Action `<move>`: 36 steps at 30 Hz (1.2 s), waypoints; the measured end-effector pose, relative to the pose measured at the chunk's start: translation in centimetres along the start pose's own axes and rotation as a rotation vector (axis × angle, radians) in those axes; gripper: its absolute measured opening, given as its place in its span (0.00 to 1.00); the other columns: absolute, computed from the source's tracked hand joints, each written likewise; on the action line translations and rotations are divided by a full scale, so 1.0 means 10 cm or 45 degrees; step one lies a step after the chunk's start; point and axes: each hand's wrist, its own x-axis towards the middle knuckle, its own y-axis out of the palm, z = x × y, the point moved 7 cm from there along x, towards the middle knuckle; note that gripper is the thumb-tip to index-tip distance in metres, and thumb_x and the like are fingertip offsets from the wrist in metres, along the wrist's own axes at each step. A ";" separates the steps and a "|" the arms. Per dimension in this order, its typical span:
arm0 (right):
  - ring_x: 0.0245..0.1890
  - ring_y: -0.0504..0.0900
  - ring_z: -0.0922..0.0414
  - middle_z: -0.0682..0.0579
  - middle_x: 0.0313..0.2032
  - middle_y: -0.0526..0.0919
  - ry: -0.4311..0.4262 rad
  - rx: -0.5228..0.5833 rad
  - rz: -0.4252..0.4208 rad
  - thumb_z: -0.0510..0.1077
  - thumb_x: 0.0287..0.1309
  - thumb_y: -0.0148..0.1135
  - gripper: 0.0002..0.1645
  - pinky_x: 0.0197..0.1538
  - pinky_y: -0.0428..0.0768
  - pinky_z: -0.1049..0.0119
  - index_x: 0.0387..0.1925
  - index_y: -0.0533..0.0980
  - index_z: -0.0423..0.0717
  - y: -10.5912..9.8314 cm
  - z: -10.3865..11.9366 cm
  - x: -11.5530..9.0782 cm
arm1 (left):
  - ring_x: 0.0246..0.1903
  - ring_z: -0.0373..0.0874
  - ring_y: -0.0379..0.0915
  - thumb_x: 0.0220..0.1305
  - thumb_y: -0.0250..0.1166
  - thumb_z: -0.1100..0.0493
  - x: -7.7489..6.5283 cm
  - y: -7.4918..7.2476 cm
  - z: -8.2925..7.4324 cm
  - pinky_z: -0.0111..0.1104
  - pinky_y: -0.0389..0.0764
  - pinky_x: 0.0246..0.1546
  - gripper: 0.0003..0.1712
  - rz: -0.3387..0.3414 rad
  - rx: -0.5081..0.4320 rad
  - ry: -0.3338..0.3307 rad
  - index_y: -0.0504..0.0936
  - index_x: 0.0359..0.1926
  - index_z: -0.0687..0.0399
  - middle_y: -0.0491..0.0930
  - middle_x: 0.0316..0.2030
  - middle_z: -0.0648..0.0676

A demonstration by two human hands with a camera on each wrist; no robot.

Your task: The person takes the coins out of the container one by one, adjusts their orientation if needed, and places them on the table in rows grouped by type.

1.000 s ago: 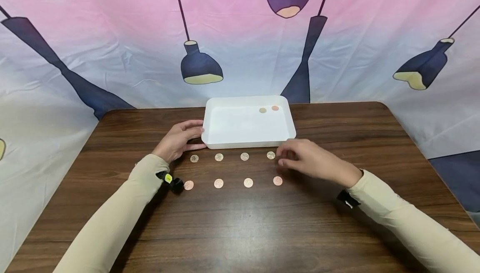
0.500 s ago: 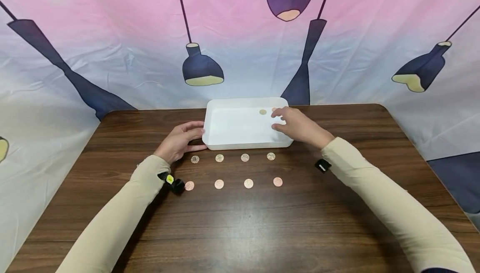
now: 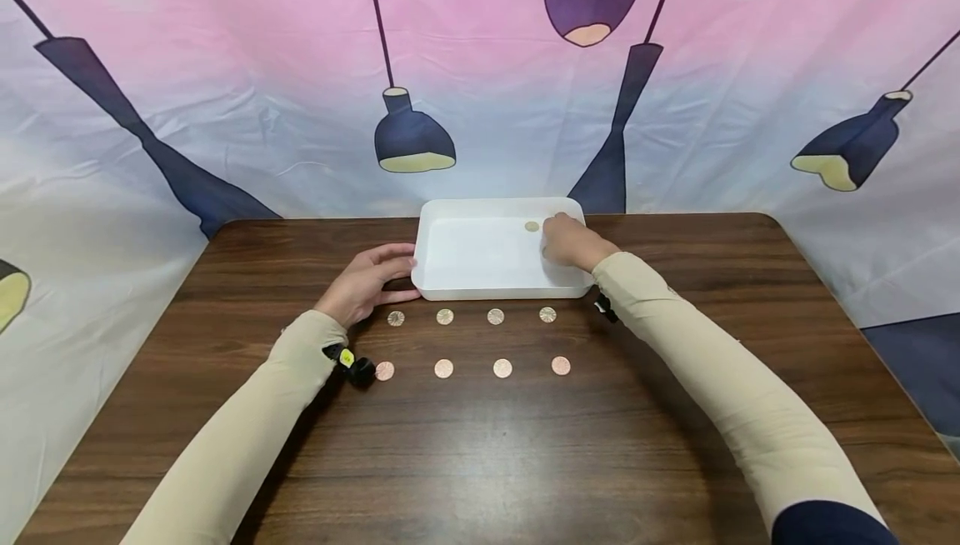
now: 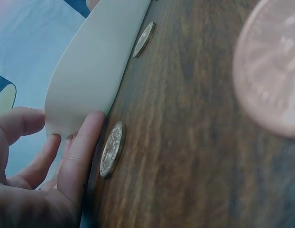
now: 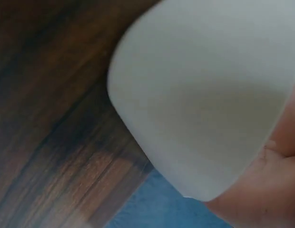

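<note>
A shallow white tray (image 3: 480, 257) stands at the back of the table. My left hand (image 3: 365, 282) touches its left end; in the left wrist view the fingers (image 4: 81, 154) lie fairly straight against the tray's outer wall. My right hand (image 3: 572, 242) is lowered inside the tray's right end, its fingertips hidden. A gold-coloured coin (image 3: 532, 227) lies in the tray just left of that hand. In the right wrist view the tray's wall (image 5: 200, 104) covers most of the hand.
In front of the tray, several pale gold coins (image 3: 496, 317) form a row. Nearer me, several copper-coloured coins (image 3: 502, 368) form a second row. The wooden table (image 3: 480, 462) ends against a patterned curtain (image 3: 300, 95).
My right hand has moved from beside the end of the gold coin row up and over into the tray. The copper-coloured coin there is now hidden. My left hand stays at the tray.
</note>
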 end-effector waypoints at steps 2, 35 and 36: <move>0.39 0.71 0.46 0.33 0.46 0.81 0.024 0.016 0.022 0.34 0.66 0.52 0.14 0.49 0.78 0.54 0.45 0.78 0.27 0.00 -0.03 0.02 | 0.59 0.52 0.78 0.80 0.60 0.59 0.01 0.01 0.01 0.41 0.89 0.56 0.33 0.003 -0.001 0.000 0.63 0.80 0.56 0.66 0.72 0.64; 0.49 0.83 0.40 0.33 0.51 0.83 -0.253 0.414 -0.210 0.32 0.66 0.68 0.26 0.55 0.83 0.49 0.64 0.76 0.29 0.02 0.14 -0.05 | 0.60 0.52 0.75 0.81 0.59 0.59 0.02 0.01 0.01 0.41 0.88 0.57 0.33 0.020 0.023 -0.006 0.62 0.80 0.58 0.66 0.72 0.64; 0.50 0.82 0.40 0.33 0.51 0.83 -0.248 0.424 -0.199 0.33 0.65 0.70 0.27 0.56 0.83 0.49 0.64 0.76 0.29 0.02 0.13 -0.03 | 0.59 0.51 0.76 0.81 0.59 0.58 0.02 0.01 0.01 0.41 0.88 0.57 0.32 0.019 0.022 -0.006 0.62 0.80 0.58 0.66 0.72 0.64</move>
